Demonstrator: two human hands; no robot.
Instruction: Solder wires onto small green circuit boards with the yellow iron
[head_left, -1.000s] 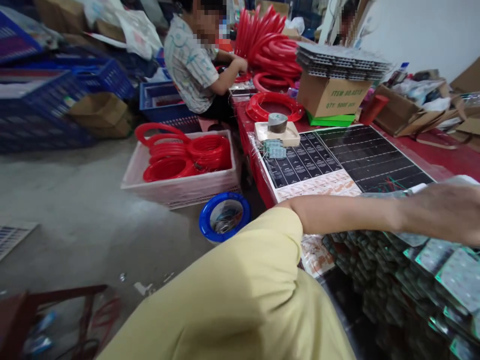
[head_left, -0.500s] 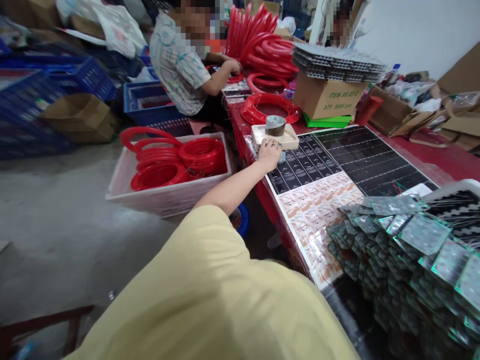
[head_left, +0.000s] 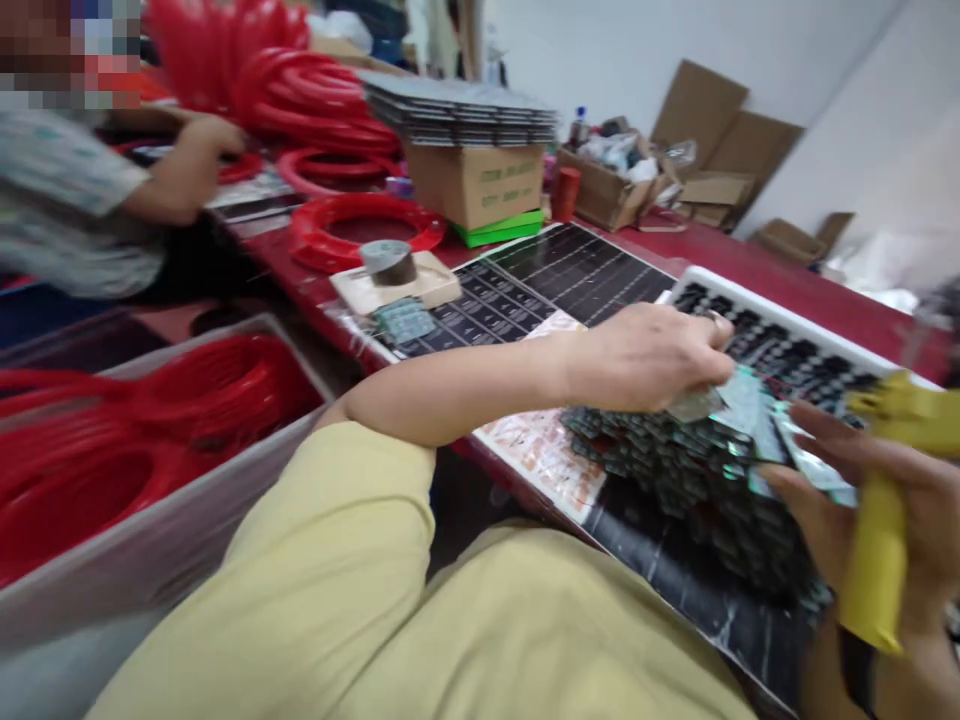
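Note:
My left hand (head_left: 652, 355) reaches across the pile of green-edged circuit boards (head_left: 675, 470). Its fingers are closed at the top of the pile, apparently pinching a circuit board (head_left: 694, 404) mostly hidden beneath them. My right hand (head_left: 922, 530), blurred at the right edge, holds a yellow pistol-shaped tool (head_left: 877, 560) against its palm. The thumb and fingertips of that hand stretch toward the boards at the pile's right side. A few boards (head_left: 405, 320) lie by a beige block (head_left: 435, 280) with a roll of tape (head_left: 388, 262) on it.
Behind the pile stands a white tray (head_left: 817, 335) with black parts. Printed sheets (head_left: 495, 300) cover the red table (head_left: 712, 250). Red rings (head_left: 360, 230) and a carton (head_left: 480, 185) sit farther back. At left are a bin (head_left: 225, 510) of red rings and a co-worker's arm (head_left: 176, 175).
The view has swung right. My left hand has left the boards by the beige block and come to the large pile. My right hand with the yellow tool has come into view.

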